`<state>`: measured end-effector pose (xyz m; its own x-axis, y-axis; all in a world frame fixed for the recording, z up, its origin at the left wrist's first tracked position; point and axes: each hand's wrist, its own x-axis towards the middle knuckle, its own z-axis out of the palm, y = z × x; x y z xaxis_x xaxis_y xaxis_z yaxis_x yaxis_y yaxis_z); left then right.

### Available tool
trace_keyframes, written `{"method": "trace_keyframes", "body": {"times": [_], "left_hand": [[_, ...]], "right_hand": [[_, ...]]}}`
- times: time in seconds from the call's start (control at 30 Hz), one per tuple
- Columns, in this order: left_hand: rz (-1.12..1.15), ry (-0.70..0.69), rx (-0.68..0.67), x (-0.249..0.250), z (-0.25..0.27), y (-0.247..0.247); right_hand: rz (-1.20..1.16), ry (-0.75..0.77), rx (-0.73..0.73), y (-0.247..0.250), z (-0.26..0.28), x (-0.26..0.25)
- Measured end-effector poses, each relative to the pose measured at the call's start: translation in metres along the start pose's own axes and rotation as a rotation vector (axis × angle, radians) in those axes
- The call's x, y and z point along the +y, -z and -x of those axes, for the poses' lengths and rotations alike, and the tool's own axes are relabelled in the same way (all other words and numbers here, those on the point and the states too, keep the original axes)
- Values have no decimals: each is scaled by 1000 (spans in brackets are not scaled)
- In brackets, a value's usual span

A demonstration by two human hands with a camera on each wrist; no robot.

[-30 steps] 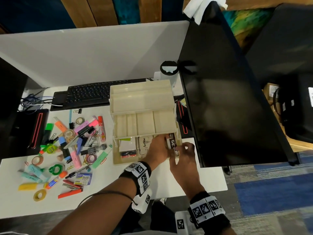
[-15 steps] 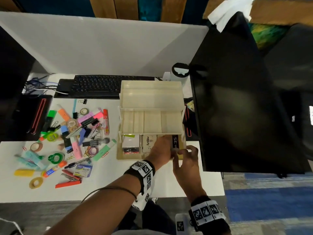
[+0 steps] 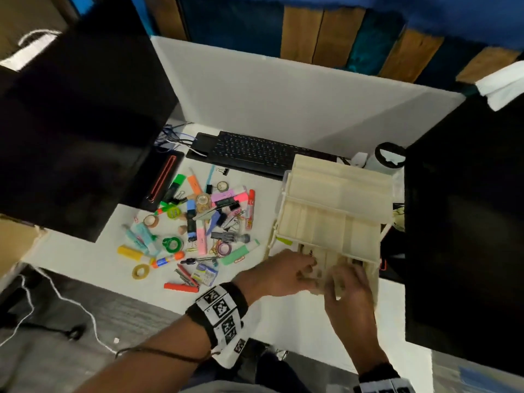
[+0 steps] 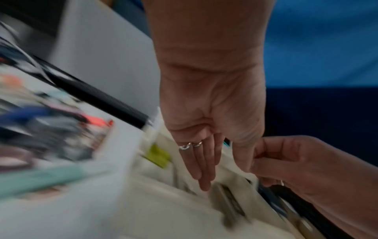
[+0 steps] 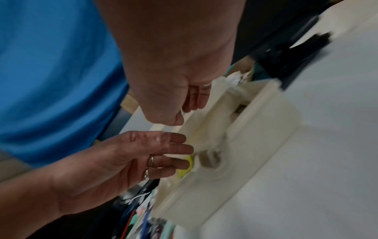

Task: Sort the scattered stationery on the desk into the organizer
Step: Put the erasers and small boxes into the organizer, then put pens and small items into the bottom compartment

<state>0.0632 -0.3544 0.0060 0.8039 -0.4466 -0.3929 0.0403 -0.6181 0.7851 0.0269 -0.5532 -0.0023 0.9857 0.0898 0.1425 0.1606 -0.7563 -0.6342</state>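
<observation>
The cream tiered organizer stands at the desk's right, and both hands are at its low front tray. My left hand reaches in with straight fingers, seen flat in the right wrist view. A small dark box, blurred, lies in the tray just below those fingertips. My right hand has curled fingers at the tray's front right; blur hides whether it holds anything. Scattered stationery lies in a pile to the left.
A black keyboard lies behind the pile. Dark monitors stand at the left and right, the right one close beside the organizer. A white divider backs the desk. Yellow-green sticky notes sit in the tray's left part.
The dark box that my right hand pinched above the tray now lies in the tray. Both hands have sunk lower at the tray front. The head view has swung left.
</observation>
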Motion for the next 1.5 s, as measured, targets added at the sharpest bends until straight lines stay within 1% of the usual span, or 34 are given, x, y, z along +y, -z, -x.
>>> {"method": "trace_keyframes", "body": {"times": [0.03, 0.1, 0.2, 0.3, 0.37, 0.43, 0.53, 0.6, 0.67, 0.73, 0.8, 0.87, 0.97, 1.03, 1.17, 1.23, 1.3, 1.4, 1.47, 1.5], "left_hand": [[51, -8, 55, -11, 16, 14], [95, 27, 169, -40, 51, 39], [125, 140, 326, -88, 103, 71], [127, 228, 387, -128, 148, 95], [100, 256, 426, -147, 171, 109], [90, 257, 460, -165, 187, 120], [93, 243, 503, -182, 199, 131], [101, 245, 506, -185, 200, 134], [109, 243, 498, -193, 204, 139], [123, 248, 476, -200, 207, 143], [138, 266, 450, -208, 212, 148], [145, 281, 426, -217, 216, 150], [127, 291, 384, -227, 219, 153], [111, 296, 353, -229, 218, 155], [96, 289, 310, -225, 213, 159], [24, 271, 247, -224, 210, 157], [-84, 222, 159, -225, 205, 148], [-321, 104, 43, -228, 197, 124], [-590, 35, -47, -230, 190, 106], [-715, 31, -92, -231, 186, 98]], "right_hand": [[-30, 55, -63, -7, -8, -13], [-63, 143, -199, -26, -25, -38], [-118, 178, -369, -64, -50, -67], [-64, 197, -478, -103, -75, -94], [-54, 156, -530, -124, -93, -111], [-51, 121, -543, -144, -110, -128], [-38, 152, -521, -173, -134, -151], [10, 230, -541, -192, -143, -161], [89, 323, -631, -214, -146, -175], [198, 408, -704, -231, -146, -181], [326, 460, -726, -246, -145, -180], [416, 463, -726, -256, -141, -177], [466, 472, -683, -265, -134, -172], [469, 517, -644, -266, -131, -169], [500, 621, -632, -258, -129, -166], [478, 597, -606, -250, -128, -166], [377, 524, -556, -241, -124, -164], [73, 305, -450, -226, -117, -168], [-155, 115, -394, -212, -109, -175], [-281, -9, -387, -206, -106, -179]]}}
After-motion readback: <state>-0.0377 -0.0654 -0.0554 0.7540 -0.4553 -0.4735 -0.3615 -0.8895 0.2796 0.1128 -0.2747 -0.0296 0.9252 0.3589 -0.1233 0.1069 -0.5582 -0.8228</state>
